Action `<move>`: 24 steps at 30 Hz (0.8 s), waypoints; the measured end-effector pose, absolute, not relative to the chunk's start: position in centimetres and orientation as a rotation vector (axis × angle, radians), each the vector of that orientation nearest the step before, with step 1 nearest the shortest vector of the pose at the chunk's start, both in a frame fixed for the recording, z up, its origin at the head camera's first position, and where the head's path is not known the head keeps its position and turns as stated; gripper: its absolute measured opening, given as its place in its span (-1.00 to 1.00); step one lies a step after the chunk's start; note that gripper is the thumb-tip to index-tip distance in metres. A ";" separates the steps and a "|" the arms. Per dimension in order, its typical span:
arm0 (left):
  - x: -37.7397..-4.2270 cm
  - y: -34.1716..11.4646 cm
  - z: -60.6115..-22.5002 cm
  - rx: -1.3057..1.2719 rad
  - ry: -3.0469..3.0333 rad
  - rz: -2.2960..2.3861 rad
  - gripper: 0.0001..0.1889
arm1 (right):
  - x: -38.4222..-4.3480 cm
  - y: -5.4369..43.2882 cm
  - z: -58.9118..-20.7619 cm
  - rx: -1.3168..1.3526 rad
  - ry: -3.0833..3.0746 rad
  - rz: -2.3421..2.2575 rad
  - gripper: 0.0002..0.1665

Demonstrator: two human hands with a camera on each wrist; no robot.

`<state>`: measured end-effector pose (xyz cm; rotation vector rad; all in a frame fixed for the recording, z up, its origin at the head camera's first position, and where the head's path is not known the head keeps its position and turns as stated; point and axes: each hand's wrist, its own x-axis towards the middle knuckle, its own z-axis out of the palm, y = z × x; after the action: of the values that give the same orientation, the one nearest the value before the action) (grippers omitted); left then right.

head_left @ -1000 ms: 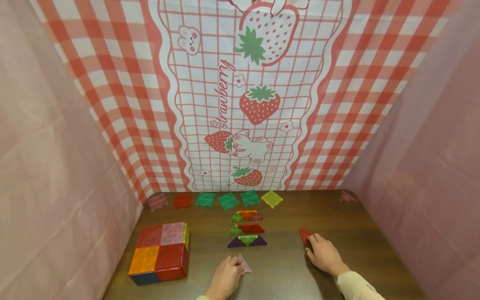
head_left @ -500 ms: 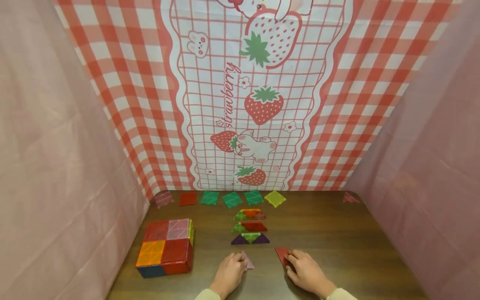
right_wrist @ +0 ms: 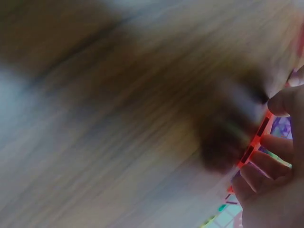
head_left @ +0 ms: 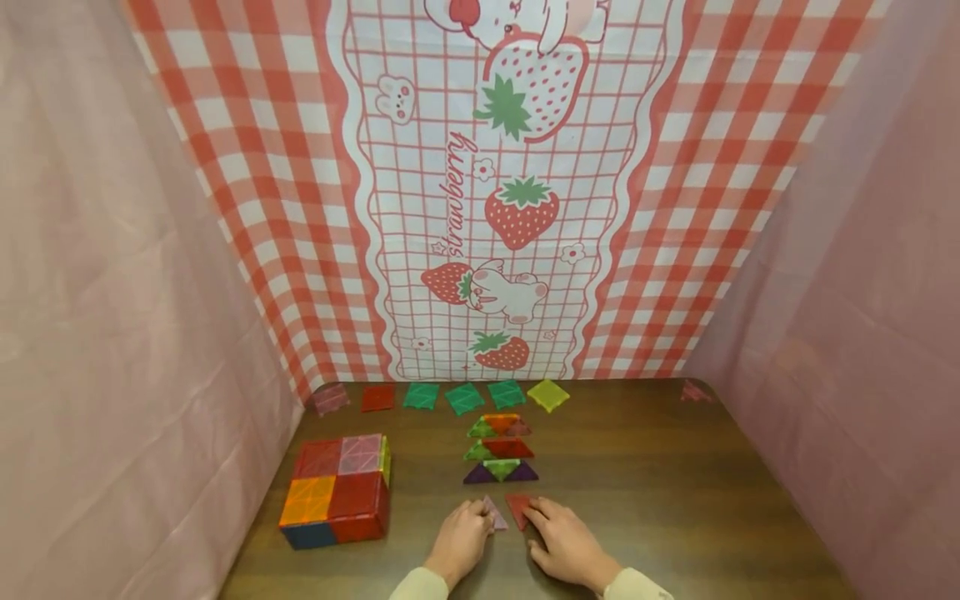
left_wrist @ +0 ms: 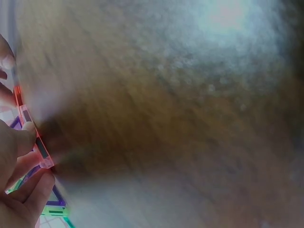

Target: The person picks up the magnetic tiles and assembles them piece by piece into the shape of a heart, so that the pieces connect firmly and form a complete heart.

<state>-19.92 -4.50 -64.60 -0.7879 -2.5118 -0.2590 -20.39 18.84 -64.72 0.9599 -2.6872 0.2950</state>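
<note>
Near the front of the table, my left hand [head_left: 463, 533] pinches a pink triangular magnetic tile [head_left: 495, 515]; its thumb and fingertips show on the tile in the left wrist view. Just to the right, my right hand [head_left: 562, 540] grips a red triangular magnetic tile [head_left: 517, 510] between thumb and fingers. A narrow gap separates the two tiles in the head view. Right behind them stands a row of purple and green triangle tiles [head_left: 501, 472]. Farther back come a green and red row [head_left: 510, 450] and a green, orange and red row [head_left: 501, 426].
A box-like block of square tiles [head_left: 358, 504] stands at the left. Along the table's back edge lie a pink tile [head_left: 331, 400], a red tile [head_left: 378, 398], several green tiles [head_left: 465, 398] and a yellow tile [head_left: 548, 396]. A pinkish tile [head_left: 696, 391] is at the back right corner.
My right hand has carried the red triangle leftward across the table until it is close beside the pink one. The left hand has stayed nearly in place, still holding its tile.
</note>
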 end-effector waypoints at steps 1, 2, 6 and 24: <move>-19.9 -4.5 -64.6 -0.787 -2.520 -0.256 -0.85 | -20.4 18.6 -64.8 0.967 -2.678 0.291 -0.42; -19.9 -4.5 -64.6 -0.785 -2.534 -0.259 -0.85 | -20.4 18.3 -64.8 0.973 -2.663 0.290 -0.42; -19.9 -4.5 -64.5 -0.783 -2.564 -0.241 -0.87 | -20.4 17.6 -64.7 0.998 -2.613 0.316 -0.41; -20.1 -4.3 -64.8 -0.841 -2.618 -0.277 -0.62 | -20.3 16.9 -64.4 1.020 -2.731 0.380 -0.53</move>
<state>-20.14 -4.29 -64.78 -0.8413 -2.6185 -0.2765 -20.28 16.90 -64.39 1.0204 -2.7314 0.3797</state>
